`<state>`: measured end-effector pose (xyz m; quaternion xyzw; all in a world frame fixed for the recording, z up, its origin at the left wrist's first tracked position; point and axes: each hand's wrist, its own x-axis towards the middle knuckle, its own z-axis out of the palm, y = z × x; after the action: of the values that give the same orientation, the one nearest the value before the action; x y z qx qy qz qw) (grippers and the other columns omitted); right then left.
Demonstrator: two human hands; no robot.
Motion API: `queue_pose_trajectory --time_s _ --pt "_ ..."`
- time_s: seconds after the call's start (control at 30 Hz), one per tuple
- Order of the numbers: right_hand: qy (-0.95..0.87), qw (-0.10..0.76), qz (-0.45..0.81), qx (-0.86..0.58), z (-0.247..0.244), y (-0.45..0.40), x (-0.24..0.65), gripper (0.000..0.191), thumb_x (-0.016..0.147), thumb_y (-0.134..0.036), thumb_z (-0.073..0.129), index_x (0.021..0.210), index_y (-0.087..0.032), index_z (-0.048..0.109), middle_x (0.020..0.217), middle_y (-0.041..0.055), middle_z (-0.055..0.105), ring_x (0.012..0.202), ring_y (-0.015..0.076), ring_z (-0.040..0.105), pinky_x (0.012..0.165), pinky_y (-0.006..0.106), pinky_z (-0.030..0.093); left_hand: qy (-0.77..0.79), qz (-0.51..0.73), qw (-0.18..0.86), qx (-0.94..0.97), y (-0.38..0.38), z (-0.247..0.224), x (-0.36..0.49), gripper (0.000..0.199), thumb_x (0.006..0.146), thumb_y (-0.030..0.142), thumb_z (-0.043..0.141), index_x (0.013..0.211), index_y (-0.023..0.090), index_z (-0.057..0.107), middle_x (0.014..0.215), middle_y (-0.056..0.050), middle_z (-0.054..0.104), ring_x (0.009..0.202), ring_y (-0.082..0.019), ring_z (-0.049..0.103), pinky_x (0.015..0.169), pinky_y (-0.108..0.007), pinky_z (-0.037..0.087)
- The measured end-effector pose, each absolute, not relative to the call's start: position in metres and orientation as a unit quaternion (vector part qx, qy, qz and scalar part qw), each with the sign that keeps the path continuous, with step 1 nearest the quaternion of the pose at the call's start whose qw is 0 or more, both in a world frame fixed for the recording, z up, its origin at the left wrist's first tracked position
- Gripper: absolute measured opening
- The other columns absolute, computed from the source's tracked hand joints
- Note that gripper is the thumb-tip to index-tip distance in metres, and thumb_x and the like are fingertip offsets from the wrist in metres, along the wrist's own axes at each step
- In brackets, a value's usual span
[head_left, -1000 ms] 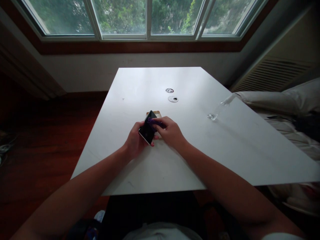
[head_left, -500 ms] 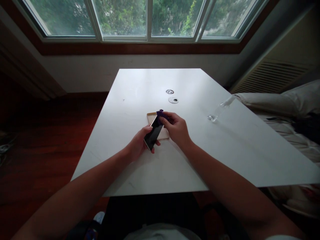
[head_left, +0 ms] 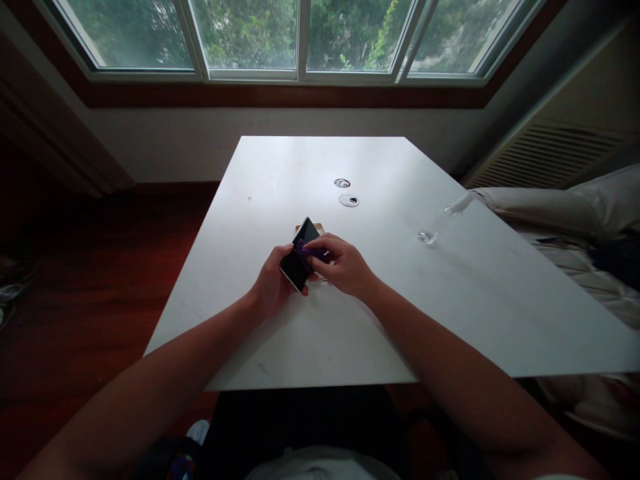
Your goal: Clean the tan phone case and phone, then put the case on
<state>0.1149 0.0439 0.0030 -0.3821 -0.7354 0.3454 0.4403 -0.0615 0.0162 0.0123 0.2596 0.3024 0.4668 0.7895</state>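
A smartphone [head_left: 295, 269] with a dark screen and light edges is tilted above the table, gripped along its left side by my left hand [head_left: 275, 280]. My right hand [head_left: 344, 264] pinches a purple cloth [head_left: 319, 255] and presses it on the middle of the screen. Beneath the phone and my hands lies a pale gold, flat rectangular object [head_left: 316, 228], perhaps a phone case; most of it is hidden.
The white table [head_left: 375, 327] carries two small round stickers or discs, a nearer one [head_left: 349, 201] and a farther one [head_left: 342, 183]. A clear plastic strip or wrapper [head_left: 428, 237] lies to the right. A window [head_left: 300, 40] stands beyond, a pale padded seat [head_left: 560, 207] at right.
The purple cloth has moved from the phone's upper end down to the middle of its screen. The phone has shifted slightly up and left and covers more of the gold object.
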Motion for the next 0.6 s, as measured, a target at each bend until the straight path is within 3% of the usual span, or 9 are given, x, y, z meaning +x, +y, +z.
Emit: queue_pose_trajectory --time_s 0.27,0.47,0.6 --pt "-0.677 0.476 0.251 -0.502 -0.007 0.061 0.129 0.025 0.088 -0.026 0.068 0.111 -0.024 0.077 0.103 0.006 0.073 0.089 0.0207 0.068 0.08 0.037 0.055 0.293 0.465 0.778 0.303 0.013 0.018 -0.064 0.046 0.092 0.042 0.052 0.123 0.01 0.065 0.105 -0.014 0.071 0.075 -0.026 0.074 0.045 -0.029 0.056" --pt "-0.689 0.478 0.305 -0.452 -0.003 0.057 0.125 0.024 0.086 -0.024 0.069 0.109 -0.023 0.079 0.106 0.0064 0.071 0.087 0.0187 0.068 0.075 0.034 0.057 0.292 0.468 0.778 0.302 0.014 0.018 -0.066 0.048 0.092 0.043 0.051 0.127 0.012 0.064 0.107 -0.014 0.071 0.078 -0.028 0.075 0.049 -0.03 0.06" --pt "-0.727 0.464 0.314 -0.398 0.001 0.049 0.118 0.024 0.085 -0.018 0.067 0.104 -0.025 0.08 0.11 0.0054 0.07 0.098 0.0199 0.068 0.09 0.037 0.056 0.294 0.483 0.776 0.281 0.018 0.016 -0.067 0.046 0.093 0.04 0.049 0.124 0.011 0.065 0.108 -0.015 0.073 0.08 -0.028 0.075 0.052 -0.032 0.062"
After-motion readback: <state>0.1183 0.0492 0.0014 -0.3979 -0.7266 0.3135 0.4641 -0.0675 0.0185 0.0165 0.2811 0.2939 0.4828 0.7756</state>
